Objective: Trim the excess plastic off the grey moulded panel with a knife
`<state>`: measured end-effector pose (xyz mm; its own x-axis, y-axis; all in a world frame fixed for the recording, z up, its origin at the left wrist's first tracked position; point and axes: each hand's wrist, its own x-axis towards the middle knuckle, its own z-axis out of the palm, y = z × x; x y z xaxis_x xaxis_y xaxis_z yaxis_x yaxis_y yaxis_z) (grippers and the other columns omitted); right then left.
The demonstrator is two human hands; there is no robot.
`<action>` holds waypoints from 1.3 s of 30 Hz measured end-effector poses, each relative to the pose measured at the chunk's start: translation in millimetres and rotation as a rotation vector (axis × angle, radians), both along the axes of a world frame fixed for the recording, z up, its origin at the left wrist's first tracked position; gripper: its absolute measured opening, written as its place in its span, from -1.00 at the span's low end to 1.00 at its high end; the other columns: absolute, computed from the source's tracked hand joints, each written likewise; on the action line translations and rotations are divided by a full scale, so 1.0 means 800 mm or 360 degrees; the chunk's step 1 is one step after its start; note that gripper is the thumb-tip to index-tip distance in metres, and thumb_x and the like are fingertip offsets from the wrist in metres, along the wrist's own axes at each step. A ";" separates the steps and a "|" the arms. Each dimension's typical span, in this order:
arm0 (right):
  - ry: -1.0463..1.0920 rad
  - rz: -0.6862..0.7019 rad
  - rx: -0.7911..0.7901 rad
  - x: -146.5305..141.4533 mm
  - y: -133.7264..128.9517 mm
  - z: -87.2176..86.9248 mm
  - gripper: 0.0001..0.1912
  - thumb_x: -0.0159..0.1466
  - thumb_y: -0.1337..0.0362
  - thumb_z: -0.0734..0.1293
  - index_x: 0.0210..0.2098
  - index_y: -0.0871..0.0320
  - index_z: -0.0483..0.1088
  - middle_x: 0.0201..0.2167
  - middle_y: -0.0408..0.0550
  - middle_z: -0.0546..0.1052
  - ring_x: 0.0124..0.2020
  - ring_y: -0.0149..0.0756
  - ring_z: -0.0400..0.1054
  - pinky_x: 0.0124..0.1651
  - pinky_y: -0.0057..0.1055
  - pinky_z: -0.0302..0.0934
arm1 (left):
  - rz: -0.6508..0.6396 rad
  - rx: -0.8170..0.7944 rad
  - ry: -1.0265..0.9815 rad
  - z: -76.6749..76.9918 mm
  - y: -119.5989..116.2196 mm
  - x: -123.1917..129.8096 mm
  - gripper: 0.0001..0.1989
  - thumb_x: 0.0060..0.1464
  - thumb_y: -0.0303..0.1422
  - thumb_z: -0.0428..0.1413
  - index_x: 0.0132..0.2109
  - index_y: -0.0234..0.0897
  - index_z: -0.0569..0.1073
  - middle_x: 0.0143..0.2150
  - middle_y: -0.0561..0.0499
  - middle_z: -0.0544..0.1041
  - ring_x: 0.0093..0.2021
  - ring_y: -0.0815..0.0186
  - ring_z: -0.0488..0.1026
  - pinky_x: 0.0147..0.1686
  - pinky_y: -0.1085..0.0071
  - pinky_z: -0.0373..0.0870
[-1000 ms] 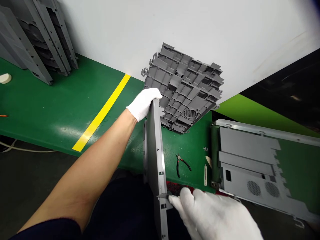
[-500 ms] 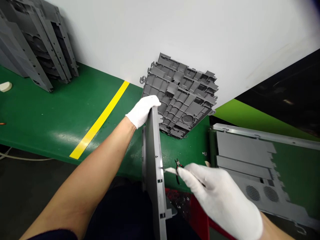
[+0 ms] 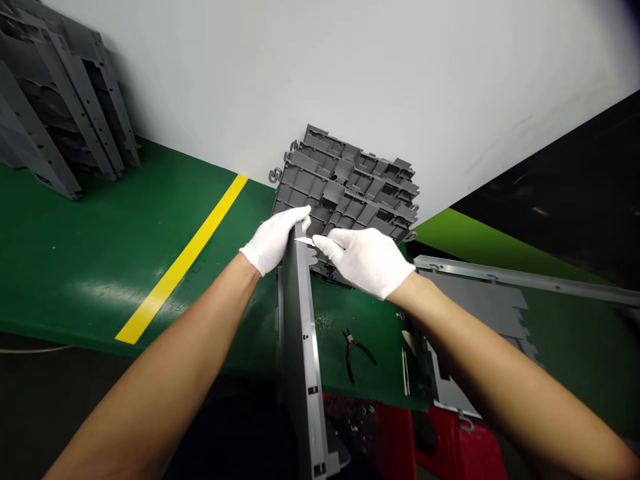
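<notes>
A long grey panel [image 3: 306, 320] stands on edge, its narrow side facing up toward me. My left hand [image 3: 277, 237], in a white glove, is closed on the panel's far end. My right hand [image 3: 367, 260], also gloved, grips a small blade [image 3: 304, 240], whose tip touches the panel's edge near my left hand. Behind both hands, a stack of grey ribbed plastic parts [image 3: 345, 177] leans against the white wall. Pliers with dark and red handles [image 3: 350, 347] lie on the green table [image 3: 200, 293], right of the panel.
More grey panels [image 3: 70, 100] stand upright at the far left. Yellow tape [image 3: 183, 260] crosses the table. Further grey panels [image 3: 480, 300] lie at the right, partly behind my right forearm. A red stool or bin [image 3: 465, 443] is below the table edge.
My right hand has moved away from me along the panel's edge with the blade, from its middle to near my left hand. The pliers are now uncovered, and the view has shifted slightly.
</notes>
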<state>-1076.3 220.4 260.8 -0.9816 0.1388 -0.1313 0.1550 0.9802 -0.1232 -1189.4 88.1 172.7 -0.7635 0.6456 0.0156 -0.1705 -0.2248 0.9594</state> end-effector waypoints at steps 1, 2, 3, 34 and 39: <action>-0.0005 0.0003 0.0064 -0.006 -0.001 0.001 -0.34 0.40 -0.24 -0.03 -0.38 0.06 0.43 -0.48 -0.13 0.51 -0.49 -0.31 0.29 -0.38 -0.42 0.03 | 0.0006 -0.0005 -0.0018 0.000 -0.001 0.000 -0.62 0.18 -0.07 0.08 -0.47 -0.23 0.35 -0.48 0.06 0.32 -0.45 0.34 0.23 -0.37 0.38 0.27; -0.0008 0.0007 0.0129 -0.010 -0.003 0.001 -0.33 0.39 -0.25 -0.04 -0.37 0.05 0.45 -0.49 -0.12 0.52 -0.48 -0.30 0.31 -0.38 -0.41 0.03 | 0.0014 -0.0012 -0.0032 0.000 -0.002 0.001 -0.61 0.18 -0.06 0.08 -0.47 -0.23 0.34 -0.49 0.06 0.31 -0.46 0.34 0.22 -0.38 0.38 0.26; -0.0012 0.0011 0.0190 -0.013 -0.004 0.002 -0.32 0.39 -0.26 -0.05 -0.36 0.05 0.46 -0.50 -0.11 0.52 -0.49 -0.29 0.31 -0.38 -0.40 0.03 | 0.0021 -0.0020 -0.0042 0.001 -0.003 0.001 -0.60 0.18 -0.05 0.08 -0.47 -0.23 0.34 -0.50 0.07 0.29 -0.46 0.35 0.22 -0.38 0.38 0.25; 0.0018 0.0184 0.0633 -0.006 -0.011 0.012 -0.21 0.40 -0.25 -0.14 -0.31 0.10 0.51 -0.52 -0.03 0.53 -0.46 -0.22 0.40 -0.39 -0.38 0.01 | 0.0090 -0.0051 0.0057 0.003 0.001 0.000 -0.64 0.17 -0.12 0.09 -0.49 -0.24 0.33 -0.50 0.05 0.33 -0.47 0.33 0.23 -0.41 0.37 0.22; 0.0008 0.0192 0.0627 -0.007 -0.009 0.012 -0.22 0.41 -0.24 -0.13 -0.31 0.10 0.51 -0.52 -0.01 0.54 -0.44 -0.21 0.40 -0.38 -0.38 0.01 | 0.0031 -0.0021 -0.0011 -0.002 0.003 -0.001 -0.62 0.15 -0.08 0.10 -0.49 -0.24 0.33 -0.51 0.06 0.30 -0.49 0.35 0.21 -0.44 0.38 0.21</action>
<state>-1081.7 212.8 270.4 -0.9944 0.0614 -0.0862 0.0365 0.9636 0.2650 -1190.2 90.4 171.2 -0.7760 0.6307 0.0017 -0.1729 -0.2154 0.9611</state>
